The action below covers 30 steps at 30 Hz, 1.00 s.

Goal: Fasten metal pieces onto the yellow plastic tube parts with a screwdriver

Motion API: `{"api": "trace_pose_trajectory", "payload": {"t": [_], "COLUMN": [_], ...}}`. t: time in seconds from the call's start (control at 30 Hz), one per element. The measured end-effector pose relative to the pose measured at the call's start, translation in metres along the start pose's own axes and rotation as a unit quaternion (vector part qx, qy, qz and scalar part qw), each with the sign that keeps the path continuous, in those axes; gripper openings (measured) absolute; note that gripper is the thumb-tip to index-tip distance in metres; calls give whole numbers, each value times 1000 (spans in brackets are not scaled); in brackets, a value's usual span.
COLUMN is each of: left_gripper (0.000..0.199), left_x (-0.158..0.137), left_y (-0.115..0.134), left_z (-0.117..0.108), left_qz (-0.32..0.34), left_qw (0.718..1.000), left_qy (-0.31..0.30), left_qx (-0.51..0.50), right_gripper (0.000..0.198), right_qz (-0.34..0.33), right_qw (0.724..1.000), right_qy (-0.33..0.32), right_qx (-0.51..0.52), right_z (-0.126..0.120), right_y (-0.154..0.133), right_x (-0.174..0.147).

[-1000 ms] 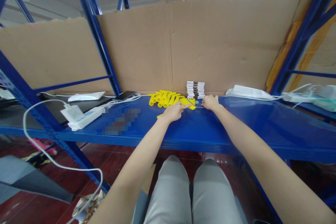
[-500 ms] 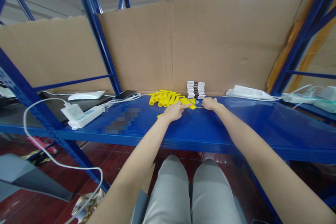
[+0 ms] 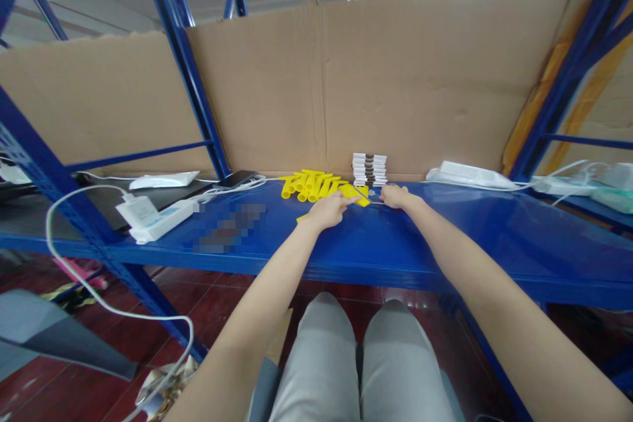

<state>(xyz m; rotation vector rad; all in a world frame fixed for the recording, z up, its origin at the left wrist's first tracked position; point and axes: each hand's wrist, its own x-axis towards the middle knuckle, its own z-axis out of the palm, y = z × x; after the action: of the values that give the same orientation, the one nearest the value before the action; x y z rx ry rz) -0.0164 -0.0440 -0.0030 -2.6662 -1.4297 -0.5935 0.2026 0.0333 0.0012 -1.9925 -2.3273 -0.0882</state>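
My left hand [image 3: 327, 211] rests at the shelf's middle, with its index finger stretched onto a flat yellow piece [image 3: 364, 194] and the other fingers curled. A thin dark line crosses that piece at a slant. To the right, my right hand [image 3: 394, 196] is closed around the end of a thin grey rod [image 3: 376, 203], most of it hidden by the fingers. Small grey bits [image 3: 372, 192] lie between the hands. Behind my left hand is a pile of yellow plastic tubes with flat ends [image 3: 310, 184]. One yellow bit [image 3: 301, 218] shows beside my left wrist.
A stack of white bundles with dark bands [image 3: 369, 169] stands at the back against a cardboard sheet [image 3: 420, 79]. White power strips [image 3: 163, 219] with cables lie left, and another white strip [image 3: 469, 175] lies right. A dark phone [image 3: 237, 179] lies near the left blue post [image 3: 190, 79].
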Motion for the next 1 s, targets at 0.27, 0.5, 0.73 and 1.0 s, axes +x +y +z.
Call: {"api": "trace_pose_trajectory", "payload": {"t": [0.27,0.5,0.73,1.0], "left_gripper": [49,51,51,75], "left_x": [1,0,5,5], "left_y": [-2,0,3,24], "left_z": [1,0,-8,-12], "left_qz": [-6,-14,-19,-177], "left_qw": [1000,994,948,715], "left_qy": [0,39,166,63], "left_qx": [-31,-106,-271,-673], "right_gripper": [31,29,24,14], "right_qz": [-3,-13,-44,-60], "right_qw": [999,992,979,965], "right_qy": [25,104,168,200], "right_qx": [22,69,110,158], "right_z": [-2,-14,-23,-17], "right_y": [2,-4,-12,-8], "right_x": [-3,-16,-23,-20]}}
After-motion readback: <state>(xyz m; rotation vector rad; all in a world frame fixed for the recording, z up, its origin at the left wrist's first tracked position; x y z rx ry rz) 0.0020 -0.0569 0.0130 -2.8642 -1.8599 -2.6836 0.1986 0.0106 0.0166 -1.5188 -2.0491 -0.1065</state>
